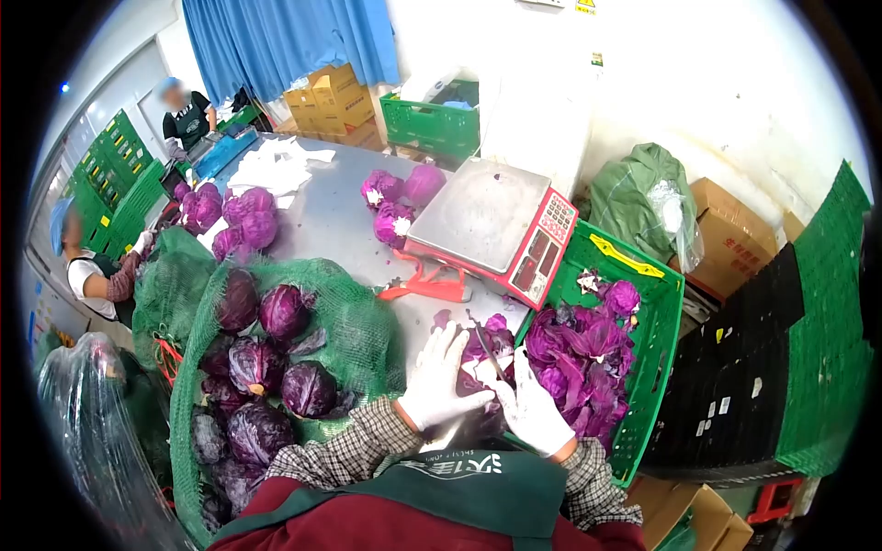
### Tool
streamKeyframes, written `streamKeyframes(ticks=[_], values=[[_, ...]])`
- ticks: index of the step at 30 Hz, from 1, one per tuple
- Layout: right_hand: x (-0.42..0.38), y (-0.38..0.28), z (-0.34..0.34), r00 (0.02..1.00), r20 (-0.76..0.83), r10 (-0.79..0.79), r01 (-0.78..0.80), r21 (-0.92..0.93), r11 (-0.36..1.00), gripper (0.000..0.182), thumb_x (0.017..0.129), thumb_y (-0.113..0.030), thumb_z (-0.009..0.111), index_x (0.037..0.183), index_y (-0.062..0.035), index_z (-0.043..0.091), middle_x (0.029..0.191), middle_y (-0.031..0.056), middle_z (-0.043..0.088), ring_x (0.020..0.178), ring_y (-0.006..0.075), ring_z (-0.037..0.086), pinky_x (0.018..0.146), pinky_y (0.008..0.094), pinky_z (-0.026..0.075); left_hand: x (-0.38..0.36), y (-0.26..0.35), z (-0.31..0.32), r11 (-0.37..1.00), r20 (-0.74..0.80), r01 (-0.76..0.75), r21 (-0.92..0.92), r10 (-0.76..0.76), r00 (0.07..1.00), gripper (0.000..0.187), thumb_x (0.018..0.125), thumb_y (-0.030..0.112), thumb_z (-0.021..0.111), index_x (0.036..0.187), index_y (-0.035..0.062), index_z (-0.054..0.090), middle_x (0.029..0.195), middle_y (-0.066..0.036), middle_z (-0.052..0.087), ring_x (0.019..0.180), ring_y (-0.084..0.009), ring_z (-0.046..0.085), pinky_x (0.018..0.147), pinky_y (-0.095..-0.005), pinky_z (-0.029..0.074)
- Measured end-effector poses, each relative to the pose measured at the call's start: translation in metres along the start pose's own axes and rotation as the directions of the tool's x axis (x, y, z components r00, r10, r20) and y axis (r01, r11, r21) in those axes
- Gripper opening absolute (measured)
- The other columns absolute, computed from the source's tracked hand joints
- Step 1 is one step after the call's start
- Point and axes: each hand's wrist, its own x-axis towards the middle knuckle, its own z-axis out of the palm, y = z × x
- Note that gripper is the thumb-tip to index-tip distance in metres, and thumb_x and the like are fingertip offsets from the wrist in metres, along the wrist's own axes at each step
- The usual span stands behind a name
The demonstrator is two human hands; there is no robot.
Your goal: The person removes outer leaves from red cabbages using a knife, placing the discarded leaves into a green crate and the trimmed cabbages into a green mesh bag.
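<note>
My left hand [438, 378], in a white glove, rests against a purple cabbage [480, 344] at the table's near edge, its fingers spread. On the cabbage's other side is my right hand [533, 404], also gloved, its fingers bent near a thin dark blade [485, 342]; whether it grips the blade is unclear. To the left, a green mesh sack [363, 312] lies open around several dark cabbages [255, 365]. A green crate [657, 340] at the right holds loose purple leaves [583, 354].
A scale [491, 216] with a red tool [427, 283] beside it sits ahead on the metal table [326, 220]. Trimmed cabbages [253, 216] and white cloths [276, 167] lie farther back. Two people stand at the far left. Stacked crates [753, 367] rise at the right.
</note>
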Motion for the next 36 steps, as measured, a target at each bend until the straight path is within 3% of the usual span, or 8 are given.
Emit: streamKeyframes(ticks=[3, 8, 19, 22, 25, 26, 32, 36], values=[[0.005, 0.005, 0.002, 0.969, 0.104, -0.226, 0.248, -0.375, 0.893, 0.046, 0.096, -0.013, 0.046, 0.14, -0.0019, 0.04, 0.141, 0.043, 0.027, 0.127, 0.0525, 0.039, 0.1, 0.046, 0.045, 0.0, 0.001, 0.003, 1.0, -0.035, 0.002, 0.011, -0.001, 0.999, 0.103, 0.068, 0.049, 0.079, 0.138, -0.0106, 0.034, 0.144, -0.033, 0.03, 0.138, -0.0462, 0.028, 0.114, -0.0493, 0.026], [0.021, 0.007, -0.003, 0.959, 0.03, -0.283, 0.278, -0.313, 0.908, 0.04, 0.09, -0.008, 0.048, 0.127, -0.0171, 0.058, 0.118, 0.0228, 0.052, 0.099, 0.0387, 0.056, 0.091, 0.0438, 0.05, 0.003, -0.003, 0.014, 0.998, -0.075, 0.047, -0.047, -0.05, 0.996, 0.103, 0.068, 0.055, 0.074, 0.142, -0.0048, 0.034, 0.146, -0.03, 0.03, 0.137, -0.0495, 0.026, 0.114, -0.0548, 0.023], [0.073, 0.08, 0.001, 0.865, -0.075, -0.497, 0.394, -0.513, 0.763, 0.025, 0.08, 0.002, 0.055, 0.105, -0.0005, 0.056, 0.113, 0.022, 0.057, 0.092, 0.0382, 0.061, 0.073, 0.0436, 0.053, 0.007, 0.003, 0.018, 0.98, -0.114, 0.188, 0.07, -0.179, 0.977, 0.099, 0.078, 0.066, 0.062, 0.143, -0.0033, 0.035, 0.146, -0.032, 0.033, 0.134, -0.0478, 0.034, 0.112, -0.0508, 0.031], [0.073, 0.053, 0.001, 0.922, -0.292, -0.255, 0.25, -0.056, 0.967, 0.01, 0.083, -0.002, 0.055, 0.092, 0.003, 0.053, 0.079, 0.0267, 0.054, 0.078, 0.0439, 0.056, 0.068, 0.0463, 0.045, 0.003, 0.002, 0.025, 0.98, -0.17, 0.187, 0.062, -0.175, 0.97, 0.098, 0.078, 0.067, 0.06, 0.142, -0.0019, 0.036, 0.144, -0.03, 0.036, 0.132, -0.047, 0.037, 0.11, -0.0506, 0.034], [0.076, 0.074, -0.005, 0.753, -0.053, -0.655, 0.498, -0.606, 0.621, 0.034, 0.083, -0.005, 0.054, 0.117, -0.0036, 0.058, 0.106, 0.0149, 0.061, 0.092, 0.0267, 0.063, 0.073, 0.0364, 0.054, 0.001, 0.0, 0.032, 0.974, -0.173, 0.202, 0.099, -0.183, 0.968, 0.098, 0.078, 0.065, 0.06, 0.144, -0.0023, 0.032, 0.147, -0.029, 0.031, 0.135, -0.0427, 0.033, 0.105, -0.0526, 0.039], [0.076, 0.08, -0.003, 0.905, 0.004, -0.426, 0.374, -0.487, 0.79, 0.046, 0.075, -0.002, 0.053, 0.121, -0.0054, 0.056, 0.12, 0.0192, 0.054, 0.109, 0.0364, 0.057, 0.091, 0.0427, 0.05, 0.001, -0.001, 0.037, 0.982, -0.213, 0.179, 0.056, -0.164, 0.963, 0.098, 0.078, 0.066, 0.06, 0.144, -0.0021, 0.032, 0.147, -0.029, 0.031, 0.135, -0.0434, 0.034, 0.105, -0.0538, 0.038], [0.087, 0.1, 0.006, 0.965, -0.213, -0.154, 0.171, 0.061, 0.983, 0.036, 0.102, -0.024, 0.039, 0.121, -0.0009, 0.059, 0.116, 0.0217, 0.06, 0.109, 0.0359, 0.057, 0.095, 0.0401, 0.045, -0.034, 0.019, 0.03, 0.987, -0.284, 0.106, 0.119, -0.068, 0.956, 0.098, 0.071, 0.056, 0.073, 0.142, 0.0002, 0.035, 0.147, -0.027, 0.031, 0.136, -0.0439, 0.03, 0.11, -0.0525, 0.03], [0.041, 0.031, -0.004, 0.867, -0.19, -0.461, 0.41, -0.253, 0.876, 0.032, 0.093, -0.007, 0.045, 0.123, 0.0013, 0.055, 0.119, 0.0228, 0.056, 0.111, 0.0381, 0.055, 0.092, 0.0426, 0.048, -0.063, -0.006, 0.035, 1.0, -0.353, -0.024, 0.002, 0.023, 0.936, 0.103, 0.064, 0.053, 0.079, 0.139, -0.0026, 0.036, 0.139, -0.03, 0.036, 0.132, -0.0475, 0.032, 0.111, -0.0537, 0.028]])
